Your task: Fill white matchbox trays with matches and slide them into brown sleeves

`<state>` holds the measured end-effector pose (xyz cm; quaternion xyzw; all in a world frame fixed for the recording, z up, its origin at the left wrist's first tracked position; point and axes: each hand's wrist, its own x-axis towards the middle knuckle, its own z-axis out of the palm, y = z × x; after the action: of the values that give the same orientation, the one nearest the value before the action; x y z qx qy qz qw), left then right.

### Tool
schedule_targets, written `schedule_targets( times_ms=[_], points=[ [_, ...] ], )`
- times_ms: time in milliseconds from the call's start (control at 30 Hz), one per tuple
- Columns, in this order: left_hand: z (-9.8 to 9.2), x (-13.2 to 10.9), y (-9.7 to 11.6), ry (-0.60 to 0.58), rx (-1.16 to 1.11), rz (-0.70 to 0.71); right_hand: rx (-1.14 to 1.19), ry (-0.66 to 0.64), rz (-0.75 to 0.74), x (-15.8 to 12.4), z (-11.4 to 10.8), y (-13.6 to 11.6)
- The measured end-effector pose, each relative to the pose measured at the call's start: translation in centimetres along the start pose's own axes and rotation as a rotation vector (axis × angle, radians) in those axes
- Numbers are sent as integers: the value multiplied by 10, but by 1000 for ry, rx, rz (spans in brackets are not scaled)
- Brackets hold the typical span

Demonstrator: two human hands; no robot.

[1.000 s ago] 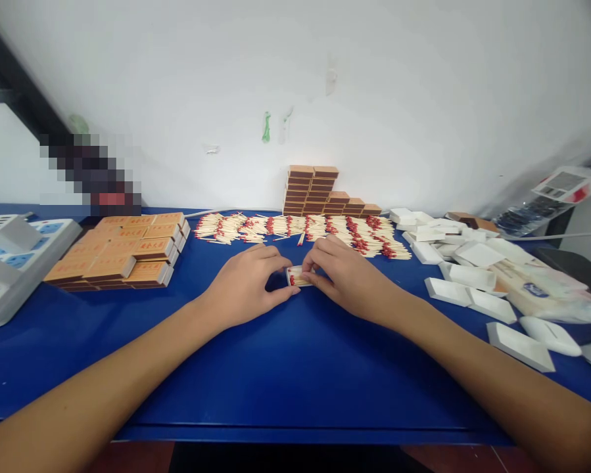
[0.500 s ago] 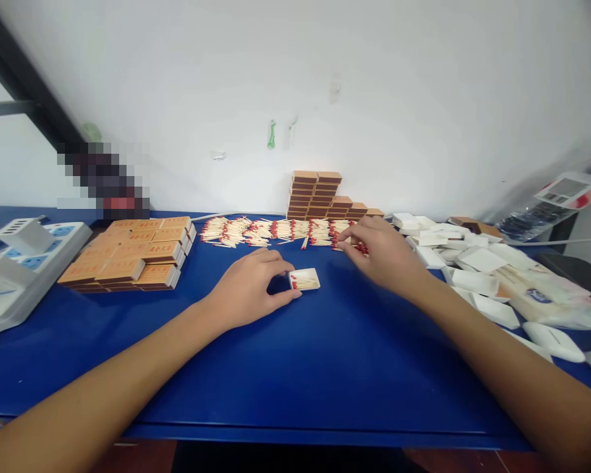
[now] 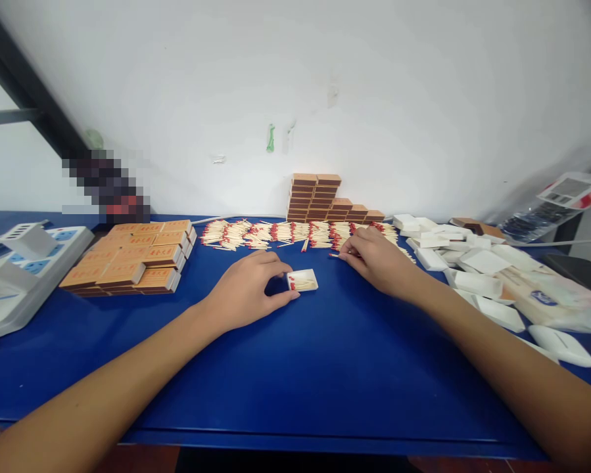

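Observation:
My left hand [image 3: 248,286] grips the left end of a small white matchbox tray [image 3: 311,276] between thumb and fingers. Red-tipped matches lie inside that tray, which rests on the blue table. To its right, my right hand [image 3: 374,259] pinches a match [image 3: 334,255] whose red head points left; whether more are in the fingers I cannot tell. Just behind both hands runs a row of loose matches [image 3: 280,233] in several piles. My right hand covers part of the row's right end.
Orange matchboxes [image 3: 122,253] are stacked at left, beside a white power strip [image 3: 68,263]. More matchboxes [image 3: 315,197] stand against the wall. White empty trays [image 3: 477,282] are heaped at right, near a plastic-wrapped pack [image 3: 551,295]. The blue table [image 3: 295,381] stretches in front.
My right hand has drawn slightly back from the match piles, and a match now shows at its fingertips. My left hand keeps its hold on the tray.

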<state>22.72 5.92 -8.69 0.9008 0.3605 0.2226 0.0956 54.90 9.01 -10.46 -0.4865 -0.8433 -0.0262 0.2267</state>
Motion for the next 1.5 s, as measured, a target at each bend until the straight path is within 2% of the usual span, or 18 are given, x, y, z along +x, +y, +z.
schedule_targets(
  times_ms=[167,267,400,533,633,733,800,1167,1500],
  points=[
    [1,1,2,11,4,8,74,72,-106,-5,-9,-45],
    [2,2,3,7,11,6,39,42,-196,-8,-8,-76],
    [2,2,4,6,14,15,44,4,-230,-10,-1,-90],
    [0,1,4,7,21,15,150,70,-137,-7,-5,-66],
    [-2,0,4,6,24,11,47,139,-40,-5,-12,-30],
    [-4,1,4,-2,20,3,-73,102,22,-4,-14,3],
    [-4,1,4,-2,17,1,-103,55,38,-4,-13,14],
    [-4,0,3,-4,17,-1,-92,31,33,0,-6,11],
    [-2,0,3,-14,9,-11,-129,-95,31,4,-7,14]
  ],
)
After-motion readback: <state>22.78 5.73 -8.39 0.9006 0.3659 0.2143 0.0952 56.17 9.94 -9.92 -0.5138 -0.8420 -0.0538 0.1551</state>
